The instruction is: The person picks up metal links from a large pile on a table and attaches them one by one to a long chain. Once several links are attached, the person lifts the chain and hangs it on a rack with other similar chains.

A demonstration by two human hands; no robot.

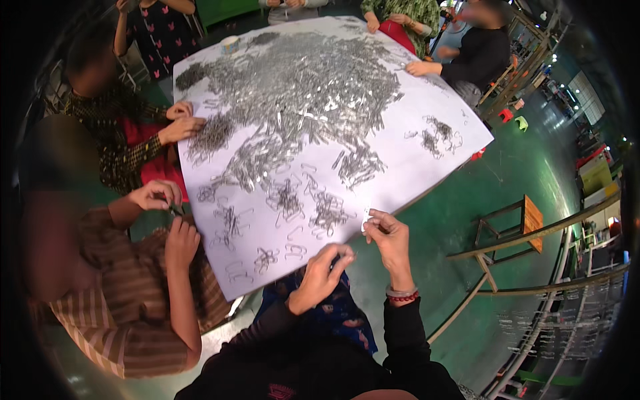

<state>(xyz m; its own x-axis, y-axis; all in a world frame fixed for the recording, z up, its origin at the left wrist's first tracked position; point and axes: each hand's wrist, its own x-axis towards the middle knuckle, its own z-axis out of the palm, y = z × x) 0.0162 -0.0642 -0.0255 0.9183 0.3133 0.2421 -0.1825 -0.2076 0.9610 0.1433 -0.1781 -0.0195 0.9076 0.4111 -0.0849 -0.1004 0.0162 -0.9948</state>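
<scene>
My right hand is raised at the near edge of the table, fingers and thumb pinching a small shiny metal piece. Just left of it and nearer to me, my left hand is closed, fingertips against the thumb; anything in them is too small to make out. Beyond my hands lie loose bundles of bent wire hooks and a small heap of flat metal strips. A large spread of similar metal pieces covers the far middle of the white tabletop.
Several people sit or stand round the table; a person in a striped top works close on my left. A roll of tape lies at the far left. To my right are a wooden stool and a curved rail.
</scene>
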